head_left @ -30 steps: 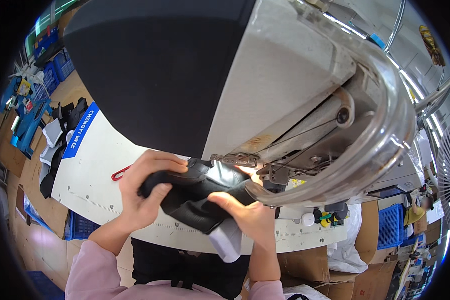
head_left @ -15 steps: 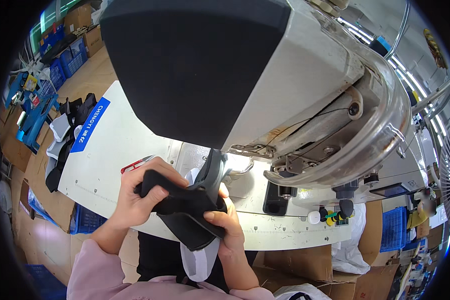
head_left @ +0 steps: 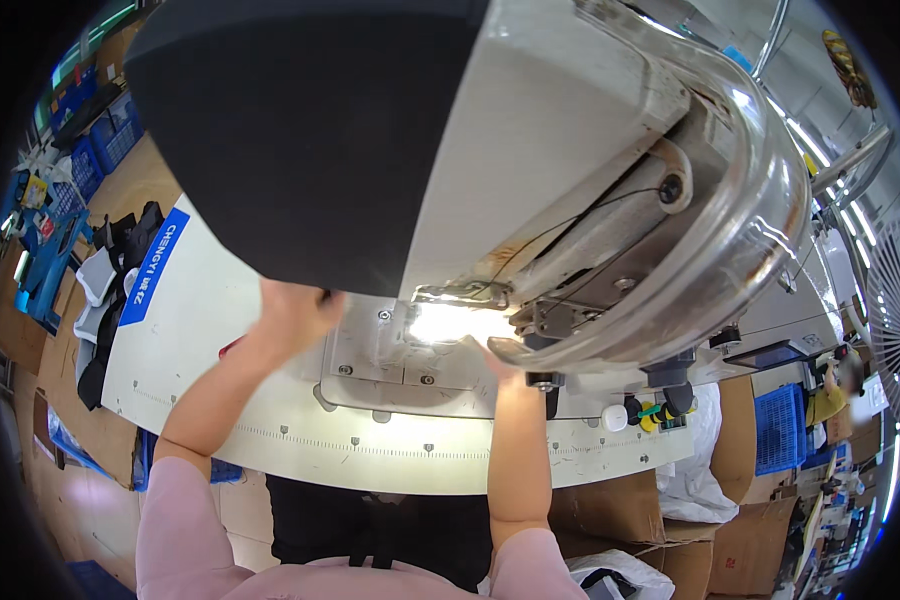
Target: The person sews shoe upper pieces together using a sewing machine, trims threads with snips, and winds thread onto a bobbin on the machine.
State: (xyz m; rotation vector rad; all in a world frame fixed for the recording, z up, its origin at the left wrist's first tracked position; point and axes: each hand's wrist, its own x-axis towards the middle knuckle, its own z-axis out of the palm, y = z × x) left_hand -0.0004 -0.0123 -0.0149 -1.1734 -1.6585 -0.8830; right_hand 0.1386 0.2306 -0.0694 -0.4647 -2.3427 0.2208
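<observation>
A large sewing machine head (head_left: 530,150), black at the left and pale grey at the right, fills the upper middle. My left hand (head_left: 295,315) reaches up beside its lower left edge, somewhat blurred, its fingers mostly hidden behind the black cover. My right hand (head_left: 502,368) is under the clear curved guard (head_left: 760,240), only a sliver of it showing by the bright needle area. What either hand holds cannot be made out, and the black fabric piece is out of sight. The metal plate (head_left: 400,365) lies bare between my arms.
The white sewing table (head_left: 370,465) curves in front of me. A red-handled tool (head_left: 232,347) is partly behind my left forearm. Black and white pieces (head_left: 95,290) lie at the left. Small spools (head_left: 650,415) stand at the right, with a blue crate (head_left: 785,430) beyond.
Both hands have moved up and away from me, toward the machine, and further apart. The black piece they held near the table's front edge is no longer visible. The view has shifted slightly.
</observation>
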